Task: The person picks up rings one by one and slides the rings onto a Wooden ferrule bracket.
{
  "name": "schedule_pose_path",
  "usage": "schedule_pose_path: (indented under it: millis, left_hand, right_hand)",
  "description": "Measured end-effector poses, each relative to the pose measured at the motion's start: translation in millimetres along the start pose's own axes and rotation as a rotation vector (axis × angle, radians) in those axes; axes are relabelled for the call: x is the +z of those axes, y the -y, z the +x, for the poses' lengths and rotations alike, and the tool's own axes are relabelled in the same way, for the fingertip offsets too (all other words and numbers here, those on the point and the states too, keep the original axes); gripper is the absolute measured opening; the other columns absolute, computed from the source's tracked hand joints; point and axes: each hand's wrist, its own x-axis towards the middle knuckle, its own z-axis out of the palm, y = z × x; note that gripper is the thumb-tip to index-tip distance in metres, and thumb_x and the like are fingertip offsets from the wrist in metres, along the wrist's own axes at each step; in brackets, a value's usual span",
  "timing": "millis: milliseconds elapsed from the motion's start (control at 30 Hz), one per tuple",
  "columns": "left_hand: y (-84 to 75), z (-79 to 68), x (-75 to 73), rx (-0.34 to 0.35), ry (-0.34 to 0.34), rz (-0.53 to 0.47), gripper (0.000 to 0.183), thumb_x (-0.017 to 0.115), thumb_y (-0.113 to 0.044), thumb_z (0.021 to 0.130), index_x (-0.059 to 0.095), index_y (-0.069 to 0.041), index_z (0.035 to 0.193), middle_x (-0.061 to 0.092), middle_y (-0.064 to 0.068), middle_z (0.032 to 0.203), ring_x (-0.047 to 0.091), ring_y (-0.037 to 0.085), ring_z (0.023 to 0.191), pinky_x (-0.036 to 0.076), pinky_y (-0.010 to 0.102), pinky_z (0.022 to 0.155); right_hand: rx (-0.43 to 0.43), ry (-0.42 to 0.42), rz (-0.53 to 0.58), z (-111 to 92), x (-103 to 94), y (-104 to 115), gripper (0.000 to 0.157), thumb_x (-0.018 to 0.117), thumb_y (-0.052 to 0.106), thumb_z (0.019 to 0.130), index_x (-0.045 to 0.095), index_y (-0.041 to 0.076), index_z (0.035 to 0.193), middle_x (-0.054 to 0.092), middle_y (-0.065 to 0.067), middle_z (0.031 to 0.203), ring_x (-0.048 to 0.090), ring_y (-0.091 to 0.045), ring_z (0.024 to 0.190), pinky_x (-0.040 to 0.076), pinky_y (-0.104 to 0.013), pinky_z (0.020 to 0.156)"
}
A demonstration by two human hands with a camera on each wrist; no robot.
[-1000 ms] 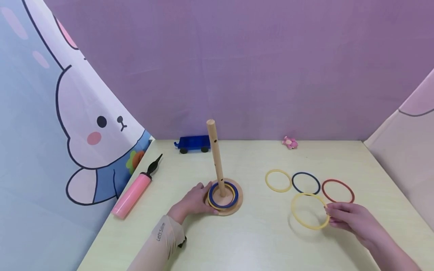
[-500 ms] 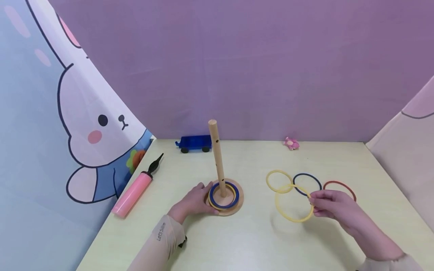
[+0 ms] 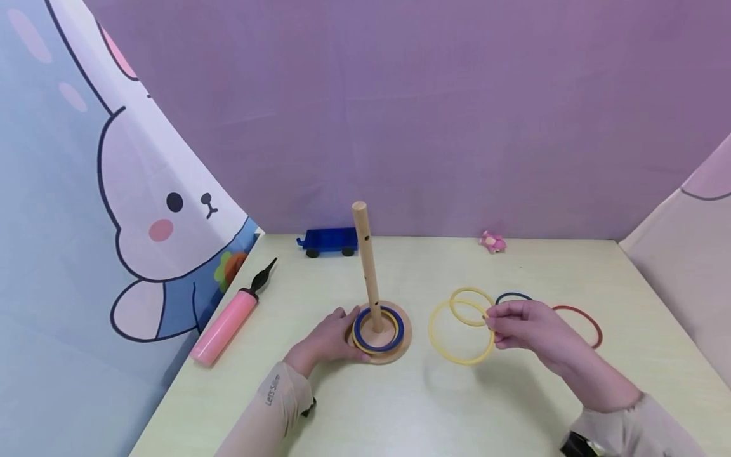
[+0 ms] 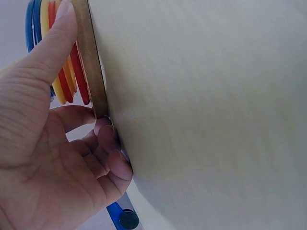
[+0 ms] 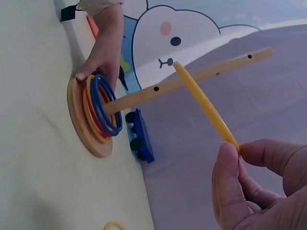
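A wooden ring-toss stand (image 3: 368, 266) stands upright on the table, several blue, yellow and red rings (image 5: 100, 105) stacked low around its peg. My left hand (image 3: 325, 341) grips the left edge of its round base; in the left wrist view the thumb lies along the base (image 4: 91, 62) and the other fingers curl beneath the thumb at the rim. My right hand (image 3: 533, 327) pinches a yellow ring (image 5: 206, 105) by its right side, above the table and right of the stand. In the head view that ring overlaps a loose yellow ring (image 3: 473, 289) lying behind it.
A blue ring (image 3: 514, 294), partly hidden by my right hand, and a red ring (image 3: 595, 322) lie to the right. Along the back are a blue toy wagon (image 3: 330, 240) and a small pink toy (image 3: 492, 242). A pink hand pump (image 3: 225, 327) lies at left.
My right hand has carried the yellow ring leftward, toward the stand, over the loose rings' front side. The left hand has stayed at the base.
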Motion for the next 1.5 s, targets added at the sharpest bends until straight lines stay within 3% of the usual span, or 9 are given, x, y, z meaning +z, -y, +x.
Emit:
schedule_pose_path:
  millis: [167, 800, 1000, 1500]
  left_hand:
    - [-1.2, 0.2, -0.3, -0.003, 0.001, -0.008, 0.115, 0.083, -0.060, 0.066, 0.026, -0.016, 0.156, 0.047, 0.006, 0.110, 0.046, 0.020, 0.095, 0.042, 0.041, 0.087]
    - [0.1, -0.8, -0.4, -0.012, 0.011, -0.011, 0.115, 0.083, -0.060, 0.065, 0.026, -0.018, 0.156, 0.047, 0.005, 0.109, 0.046, 0.019, 0.094, 0.043, 0.039, 0.086]
    - [1.0, 0.6, -0.5, -0.014, 0.011, -0.007, 0.114, 0.083, -0.060, 0.065, 0.026, -0.020, 0.156, 0.046, 0.004, 0.107, 0.046, 0.019, 0.093, 0.043, 0.039, 0.085]
    - [0.2, 0.0, -1.5, 0.003, -0.001, 0.008, 0.115, 0.083, -0.061, 0.065, 0.025, -0.022, 0.156, 0.047, 0.005, 0.107, 0.046, 0.019, 0.094, 0.043, 0.040, 0.086]
  right_hand:
    - [-0.002, 0.046, -0.009, 9.5, 9.4, 12.5, 0.025, 0.063, 0.007, 0.093, 0.059, -0.012, 0.109, 0.067, -0.004, 0.089, 0.064, -0.014, 0.073, 0.056, -0.032, 0.072]
    - [0.011, 0.148, 0.029, 35.3, 46.3, 59.0, 0.022, 0.065, 0.008, 0.092, 0.061, -0.007, 0.107, 0.066, -0.006, 0.083, 0.063, -0.014, 0.070, 0.055, -0.031, 0.072]
    - [-0.026, 0.163, 0.024, 44.5, 55.8, 71.9, 0.019, 0.063, 0.004, 0.092, 0.061, -0.009, 0.106, 0.064, -0.007, 0.081, 0.063, -0.014, 0.069, 0.055, -0.031, 0.071]
    - [-0.087, 0.164, 0.079, 58.8, 77.1, 119.6, 0.012, 0.061, 0.000, 0.092, 0.062, -0.003, 0.104, 0.064, -0.006, 0.080, 0.062, -0.015, 0.068, 0.055, -0.032, 0.073]
